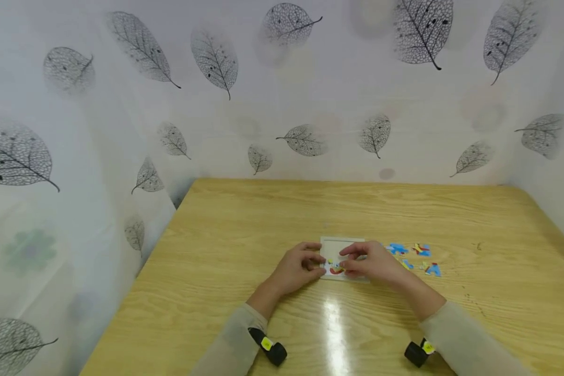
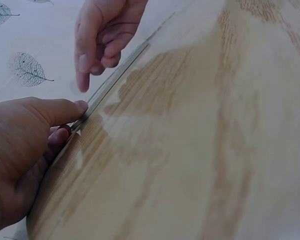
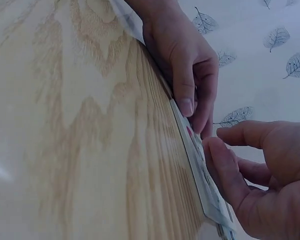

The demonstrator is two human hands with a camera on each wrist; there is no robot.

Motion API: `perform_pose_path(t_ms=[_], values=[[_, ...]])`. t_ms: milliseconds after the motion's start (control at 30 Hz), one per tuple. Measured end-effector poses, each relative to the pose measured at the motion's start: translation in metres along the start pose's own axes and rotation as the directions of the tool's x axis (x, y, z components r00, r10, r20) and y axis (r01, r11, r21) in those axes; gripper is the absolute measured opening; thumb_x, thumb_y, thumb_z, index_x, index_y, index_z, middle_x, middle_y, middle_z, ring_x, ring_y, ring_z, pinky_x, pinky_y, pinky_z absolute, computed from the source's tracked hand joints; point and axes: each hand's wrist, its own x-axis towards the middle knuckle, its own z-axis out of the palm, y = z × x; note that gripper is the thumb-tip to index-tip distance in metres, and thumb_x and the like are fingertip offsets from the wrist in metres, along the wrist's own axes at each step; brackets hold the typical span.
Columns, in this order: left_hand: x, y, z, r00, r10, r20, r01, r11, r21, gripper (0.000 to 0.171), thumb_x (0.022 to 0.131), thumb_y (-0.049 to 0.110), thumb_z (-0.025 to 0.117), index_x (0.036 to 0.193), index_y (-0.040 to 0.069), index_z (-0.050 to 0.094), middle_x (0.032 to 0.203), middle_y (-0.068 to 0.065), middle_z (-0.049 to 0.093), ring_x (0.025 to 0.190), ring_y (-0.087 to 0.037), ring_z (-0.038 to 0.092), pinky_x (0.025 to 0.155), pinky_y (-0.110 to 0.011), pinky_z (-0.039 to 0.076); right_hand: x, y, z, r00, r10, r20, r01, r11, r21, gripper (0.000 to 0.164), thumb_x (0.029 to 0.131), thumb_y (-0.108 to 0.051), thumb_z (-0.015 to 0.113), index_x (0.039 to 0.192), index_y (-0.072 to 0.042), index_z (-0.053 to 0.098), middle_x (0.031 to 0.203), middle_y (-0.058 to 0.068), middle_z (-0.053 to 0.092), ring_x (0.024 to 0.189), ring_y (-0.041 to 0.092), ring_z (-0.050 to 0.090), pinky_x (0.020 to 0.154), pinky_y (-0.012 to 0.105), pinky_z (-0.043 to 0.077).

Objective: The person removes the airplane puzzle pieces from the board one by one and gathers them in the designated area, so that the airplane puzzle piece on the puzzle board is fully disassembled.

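Note:
A small white puzzle tray [image 1: 332, 247] lies on the wooden table. Colored jigsaw pieces [image 1: 335, 270] with red and yellow print sit in its lower left part. My left hand [image 1: 295, 269] holds the tray's left edge, the thumb on the rim and fingers bent against the side, as the left wrist view shows. Over the tray's right half hovers my right hand [image 1: 373, 262], its fingers loosely bent and the tips close to the placed pieces. Thumb and index finger stand a little apart in the right wrist view, with no piece showing between them. The right hand hides part of the tray.
Several loose jigsaw pieces [image 1: 422, 249], blue, yellow and red, lie on the table just right of the tray. The wooden table [image 1: 244, 219] reaches back to a leaf-patterned cloth [image 1: 310, 94]. Black straps with cameras [image 1: 275, 353] are worn on both wrists.

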Motion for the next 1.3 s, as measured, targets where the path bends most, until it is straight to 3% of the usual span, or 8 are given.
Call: perform_pose_path(t_ms=[267, 500, 733, 933, 1133, 1300], values=[[-0.001, 0.001, -0.002, 1.000, -0.013, 0.007, 0.013, 0.999, -0.036, 0.033, 0.088, 0.018, 0.078, 0.117, 0.003, 0.073, 0.141, -0.004, 0.056, 0.086, -0.005, 0.063, 0.077, -0.018, 0.052, 0.013, -0.008, 0.019, 0.995, -0.059, 0.086, 0.065, 0.996, -0.064, 0.038, 0.094, -0.010, 0.065, 0.124, 0.013, 0.061, 0.090, 0.012, 0.070, 0.081, 0.017, 0.071, 0.071, 0.029, 0.060], [-0.002, 0.000, -0.002, 1.000, -0.016, 0.007, 0.016, 0.999, -0.040, 0.034, 0.088, 0.017, 0.078, 0.118, 0.003, 0.073, 0.141, -0.004, 0.056, 0.088, -0.007, 0.064, 0.077, -0.018, 0.053, 0.014, -0.009, 0.024, 0.998, -0.054, 0.043, 0.059, 0.992, -0.111, 0.030, 0.094, -0.008, 0.067, 0.118, 0.009, 0.065, 0.088, 0.011, 0.069, 0.077, 0.015, 0.070, 0.068, 0.027, 0.059], [-0.001, 0.000, -0.002, 1.000, -0.017, 0.010, 0.018, 0.999, -0.040, 0.034, 0.087, 0.017, 0.079, 0.117, 0.003, 0.073, 0.140, -0.003, 0.058, 0.086, -0.004, 0.062, 0.075, -0.017, 0.052, 0.011, -0.013, 0.026, 0.999, -0.028, 0.024, 0.029, 0.999, -0.043, 0.023, 0.095, -0.003, 0.063, 0.114, 0.008, 0.060, 0.097, 0.015, 0.062, 0.082, 0.017, 0.069, 0.071, 0.030, 0.060], [0.000, -0.001, -0.002, 1.000, -0.009, 0.000, 0.009, 1.000, -0.026, 0.035, 0.086, 0.017, 0.080, 0.117, 0.003, 0.073, 0.140, -0.005, 0.057, 0.085, -0.003, 0.061, 0.076, -0.018, 0.052, 0.009, -0.012, 0.023, 0.996, -0.088, -0.013, 0.088, 0.996, -0.029, 0.021, 0.094, -0.006, 0.066, 0.107, 0.007, 0.056, 0.097, 0.016, 0.062, 0.084, 0.021, 0.072, 0.068, 0.029, 0.059], [-0.001, -0.002, -0.002, 1.000, -0.001, -0.004, 0.001, 1.000, -0.009, 0.034, 0.085, 0.017, 0.081, 0.116, 0.003, 0.074, 0.140, -0.005, 0.058, 0.083, -0.002, 0.061, 0.075, -0.018, 0.052, -0.004, -0.002, 0.012, 0.994, -0.066, -0.091, 0.067, 0.998, 0.015, 0.029, 0.097, -0.010, 0.065, 0.122, 0.004, 0.059, 0.098, 0.016, 0.061, 0.085, 0.022, 0.072, 0.074, 0.031, 0.060], [-0.001, -0.002, 0.000, 1.000, -0.024, 0.000, 0.024, 1.000, -0.013, 0.034, 0.085, 0.017, 0.081, 0.116, 0.005, 0.074, 0.140, -0.003, 0.057, 0.084, -0.001, 0.060, 0.076, -0.018, 0.051, -0.026, 0.008, -0.006, 0.996, -0.045, -0.077, 0.047, 0.999, 0.021, 0.033, 0.098, -0.014, 0.064, 0.125, 0.005, 0.062, 0.098, 0.017, 0.061, 0.084, 0.022, 0.069, 0.076, 0.030, 0.060]])
